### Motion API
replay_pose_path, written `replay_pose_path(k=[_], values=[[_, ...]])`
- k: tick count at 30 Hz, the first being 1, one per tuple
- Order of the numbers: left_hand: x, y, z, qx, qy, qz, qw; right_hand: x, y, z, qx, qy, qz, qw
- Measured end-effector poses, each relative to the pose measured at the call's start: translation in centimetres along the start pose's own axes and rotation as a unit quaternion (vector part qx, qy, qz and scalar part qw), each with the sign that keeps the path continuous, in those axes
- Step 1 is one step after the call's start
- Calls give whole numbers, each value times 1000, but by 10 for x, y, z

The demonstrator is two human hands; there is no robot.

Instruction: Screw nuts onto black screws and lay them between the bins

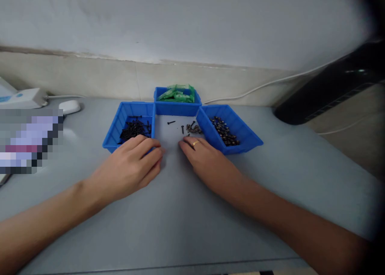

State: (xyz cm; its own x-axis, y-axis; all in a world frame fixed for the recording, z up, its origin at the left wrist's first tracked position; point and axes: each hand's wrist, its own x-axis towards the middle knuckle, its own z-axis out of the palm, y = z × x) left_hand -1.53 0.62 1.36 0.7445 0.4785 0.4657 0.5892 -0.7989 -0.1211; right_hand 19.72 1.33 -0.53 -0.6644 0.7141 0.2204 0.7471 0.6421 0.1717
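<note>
My left hand [136, 164] rests at the front right corner of the left blue bin [112, 126], its fingers curled and their tips hidden. That bin holds black screws [135, 129]. My right hand [204, 156], with a ring on one finger, lies near the front of the right blue bin [246, 136], which holds small metallic pieces [224, 132]. Its fingers are bent together beside a small pile of similar pieces [195, 129] on the table. A few black screws [182, 129] lie loose between the bins. Whether either hand holds anything is hidden.
Behind stands a third blue bin [177, 109] with a green plastic bag [180, 94]. A white case [69, 106], a power strip [25, 98] and a pixelated object [30, 142] are at the left. A black cylindrical object [325, 84] leans at the right; a white cable [255, 89] runs along the wall.
</note>
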Motion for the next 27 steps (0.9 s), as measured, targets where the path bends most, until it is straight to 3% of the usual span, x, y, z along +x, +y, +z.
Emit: replay_pose_path(k=[8,12,14,21,27], values=[[-2,4,-7,66,36,16,997,-7,5,0,76,12,-21,997],[-3,11,-12,49,86,87,991,-4,10,2,154,43,-50,986],[-4,16,-11,-10,69,86,994,-3,11,0,203,55,-70,975],[-2,20,3,-122,-75,-83,986,-6,7,-8,283,25,-64,957],[-1,20,4,-169,-107,-60,978,-8,5,-12,306,6,-53,950]])
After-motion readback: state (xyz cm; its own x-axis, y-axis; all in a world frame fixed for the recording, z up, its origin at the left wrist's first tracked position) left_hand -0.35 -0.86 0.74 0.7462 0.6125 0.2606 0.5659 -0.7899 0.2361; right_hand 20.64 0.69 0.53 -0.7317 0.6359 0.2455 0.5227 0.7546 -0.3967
